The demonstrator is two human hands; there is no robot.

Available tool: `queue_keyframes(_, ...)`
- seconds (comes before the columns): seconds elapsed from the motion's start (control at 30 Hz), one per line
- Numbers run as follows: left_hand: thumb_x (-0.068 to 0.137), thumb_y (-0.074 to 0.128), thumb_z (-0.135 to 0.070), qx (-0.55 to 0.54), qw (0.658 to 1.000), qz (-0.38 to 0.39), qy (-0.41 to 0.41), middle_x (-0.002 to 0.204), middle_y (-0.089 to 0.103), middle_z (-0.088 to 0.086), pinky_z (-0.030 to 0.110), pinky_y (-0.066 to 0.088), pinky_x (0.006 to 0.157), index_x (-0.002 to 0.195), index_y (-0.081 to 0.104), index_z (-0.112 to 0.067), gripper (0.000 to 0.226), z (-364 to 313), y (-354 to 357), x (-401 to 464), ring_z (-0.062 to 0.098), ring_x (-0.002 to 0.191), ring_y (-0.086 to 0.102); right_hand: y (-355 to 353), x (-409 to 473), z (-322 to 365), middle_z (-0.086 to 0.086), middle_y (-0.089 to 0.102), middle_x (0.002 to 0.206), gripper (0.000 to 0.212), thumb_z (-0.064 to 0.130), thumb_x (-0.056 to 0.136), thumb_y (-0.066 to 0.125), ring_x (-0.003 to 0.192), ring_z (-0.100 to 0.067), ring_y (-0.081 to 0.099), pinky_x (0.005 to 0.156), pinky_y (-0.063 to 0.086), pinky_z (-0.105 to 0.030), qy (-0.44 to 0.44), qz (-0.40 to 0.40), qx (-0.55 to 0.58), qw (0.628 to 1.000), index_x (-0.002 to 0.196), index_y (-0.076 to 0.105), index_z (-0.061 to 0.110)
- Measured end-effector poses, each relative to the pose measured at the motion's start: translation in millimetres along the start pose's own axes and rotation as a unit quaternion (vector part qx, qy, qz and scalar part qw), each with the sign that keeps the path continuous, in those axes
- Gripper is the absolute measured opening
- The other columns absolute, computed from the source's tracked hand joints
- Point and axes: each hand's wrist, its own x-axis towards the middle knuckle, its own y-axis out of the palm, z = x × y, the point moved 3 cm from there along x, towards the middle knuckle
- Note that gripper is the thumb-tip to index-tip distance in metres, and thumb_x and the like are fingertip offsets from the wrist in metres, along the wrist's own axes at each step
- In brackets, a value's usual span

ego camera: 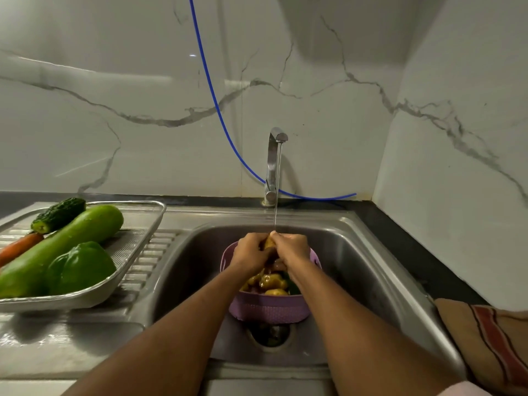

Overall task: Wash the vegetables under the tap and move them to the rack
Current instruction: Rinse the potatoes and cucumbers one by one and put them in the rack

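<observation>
our left hand [251,250] and right hand [291,248] both wrap tight around one potato [268,242], right under the tap [275,164] water and above the purple basket [268,308]. it looks wet, so it could slip out and drop into the sink [357,252]. the rack [134,247] waits left of the tap.
</observation>
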Motion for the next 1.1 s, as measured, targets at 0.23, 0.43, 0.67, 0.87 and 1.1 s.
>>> queue_keyframes(0.23, 0.097, 0.067, -0.016, 0.007, 0.999, -0.012, 0.034, 0.091, 0.073, -0.005, 0.03, 0.058, 0.084, 0.102, 0.071, -0.023, 0.01, -4.2, 3.6, 5.5, 0.008, 0.087, 0.069, -14.8, -2.0, 6.8, -0.012, 0.075, 0.1, 0.017, 0.018, 0.1, 0.064, 0.094, -0.027, 0.074, 0.076, 0.066, -0.04, 0.023, 0.095, 0.088, 0.991, 0.115, 0.071, 0.018)
queue_keyframes(0.43, 0.099, 0.063, -0.014, 0.006, 0.999, -0.027, 0.045, 0.096, 0.073, -0.005, 0.034, 0.06, 0.086, 0.119, 0.07, -0.019, 0.022, -4.7, 0.6, 5.9, 0.009, 0.088, 0.07, -4.7, 3.2, 9.3, -0.002, 0.074, 0.094, 0.021, 0.032, 0.098, 0.069, 0.082, -0.02, 0.073, 0.057, 0.061, -0.026, -0.028, -0.015, 0.019, 0.999, 0.114, 0.073, 0.02)
queue_keyframes(0.67, 0.098, 0.065, -0.016, 0.006, 0.999, -0.034, 0.011, 0.085, 0.074, -0.001, 0.04, 0.062, 0.082, 0.099, 0.073, -0.017, 0.008, 0.6, -4.1, 4.7, 0.014, 0.082, 0.071, -1.0, 3.3, 14.2, -0.01, 0.073, 0.104, 0.018, 0.026, 0.098, 0.068, 0.09, -0.025, 0.071, 0.068, 0.064, -0.034, 0.024, 0.07, 0.029, 0.997, 0.112, 0.07, 0.014)
queue_keyframes(0.87, 0.094, 0.071, -0.015, -0.008, 0.999, -0.045, -0.016, 0.093, 0.073, -0.001, 0.028, 0.058, 0.079, 0.106, 0.073, -0.017, 0.012, -4.3, -5.1, 4.4, 0.011, 0.088, 0.069, -3.1, -1.5, 15.4, -0.018, 0.071, 0.109, 0.019, 0.016, 0.099, 0.063, 0.099, -0.032, 0.071, 0.077, 0.065, -0.045, 0.072, 0.136, 0.094, 0.984, 0.116, 0.07, 0.011)
queue_keyframes(1.1, 0.095, 0.069, -0.016, -0.026, 0.997, -0.069, -0.021, 0.09, 0.074, 0.0, 0.036, 0.063, 0.082, 0.108, 0.074, -0.017, 0.014, -4.7, -4.9, 4.3, 0.013, 0.083, 0.073, 4.5, -0.8, 18.6, -0.01, 0.069, 0.088, 0.018, 0.023, 0.1, 0.062, 0.077, -0.021, 0.066, 0.058, 0.053, -0.029, 0.046, 0.027, 0.035, 0.998, 0.109, 0.07, 0.01)
